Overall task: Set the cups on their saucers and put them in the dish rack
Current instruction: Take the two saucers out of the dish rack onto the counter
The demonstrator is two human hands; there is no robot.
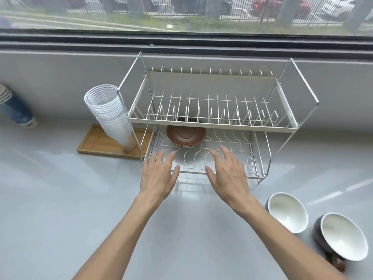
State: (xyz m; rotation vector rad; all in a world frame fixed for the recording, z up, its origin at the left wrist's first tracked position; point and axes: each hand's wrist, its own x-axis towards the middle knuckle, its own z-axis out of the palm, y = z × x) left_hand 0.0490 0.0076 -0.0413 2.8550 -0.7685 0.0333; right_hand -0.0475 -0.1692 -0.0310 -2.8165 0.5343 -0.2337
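A two-tier wire dish rack (pixel 212 126) stands on the grey counter against the wall. A brown saucer (pixel 185 136) lies on its lower shelf, toward the back left; something dark shows just above it behind the upper tier's wires. My left hand (pixel 159 174) and my right hand (pixel 228 174) hover palm down at the front edge of the lower shelf, fingers spread, holding nothing. Two dark cups with white insides (pixel 287 212) (pixel 341 236) rest tilted on the counter at the lower right. A brown piece (pixel 336 261) peeks out under the nearer cup.
A tall leaning stack of clear plastic cups (pixel 110 116) stands on a wooden tray (pixel 101 144) left of the rack. A stack of blue paper cups (pixel 16 110) lies at the far left. A window runs along the back.
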